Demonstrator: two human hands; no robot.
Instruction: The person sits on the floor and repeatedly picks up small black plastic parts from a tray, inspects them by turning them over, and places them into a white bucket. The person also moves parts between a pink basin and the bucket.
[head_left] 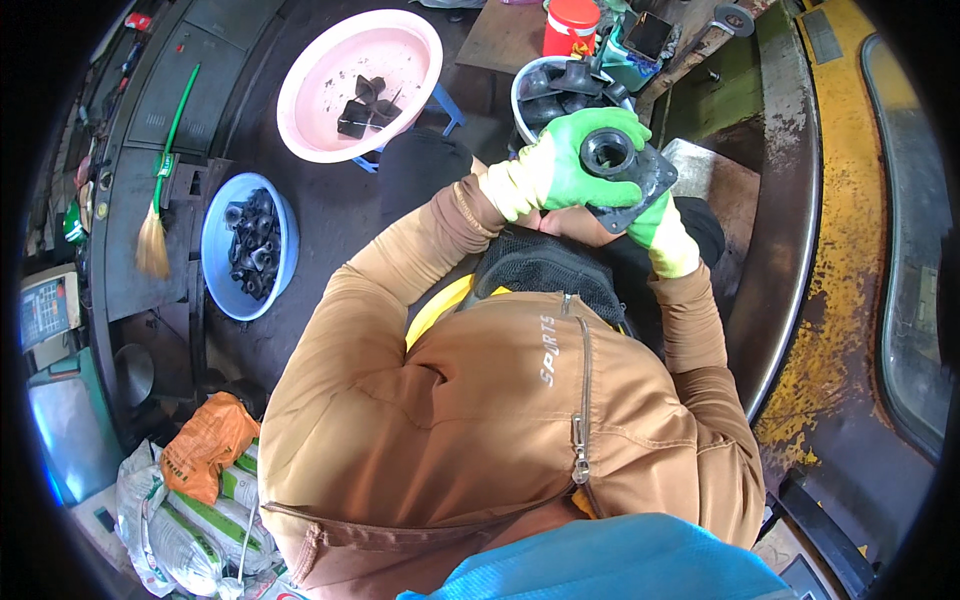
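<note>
Both hands wear green and pale yellow gloves and hold one black flanged fitting point(645, 188), with a round hollow collar on a square plate that has holes at its corners. My left hand point(572, 165) wraps round the collar, its fingers and thumb on either side of the opening. Below and to the right, my right hand point(660, 232) grips the plate from underneath, its fingers mostly hidden behind it. Just beyond the hands stands a white-rimmed basin point(521, 112) heaped with black moulded parts point(570, 88).
A pink basin point(310, 75) with a few black pieces rests on a blue stool point(448, 108). At left are a blue basin point(285, 255) of black parts and a broom point(155, 235). A red container point(572, 28) stands at the back; worn yellow machinery point(840, 240) lines the right.
</note>
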